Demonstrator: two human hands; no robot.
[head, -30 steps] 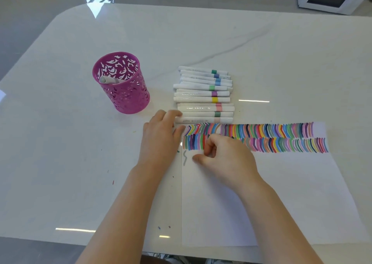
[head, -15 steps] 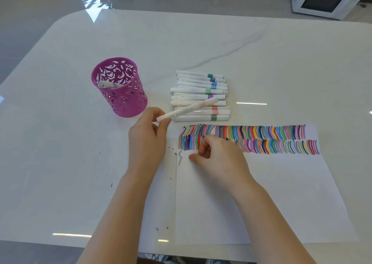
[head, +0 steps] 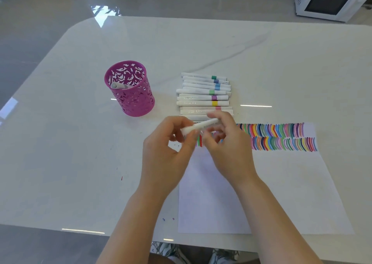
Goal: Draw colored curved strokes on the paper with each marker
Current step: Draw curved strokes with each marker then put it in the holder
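Head view: marker (head: 201,125) lay crosswise above the paper (head: 281,183). Left hand (head: 167,155) pinched its left end, right hand (head: 227,149) its right end.

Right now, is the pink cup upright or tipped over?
Upright: the pink cup stands on its base, rim up, a marker inside.

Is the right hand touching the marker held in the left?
Touching. Head view: the right hand curls its fingers round one end of the marker; the left hand pinches the other.
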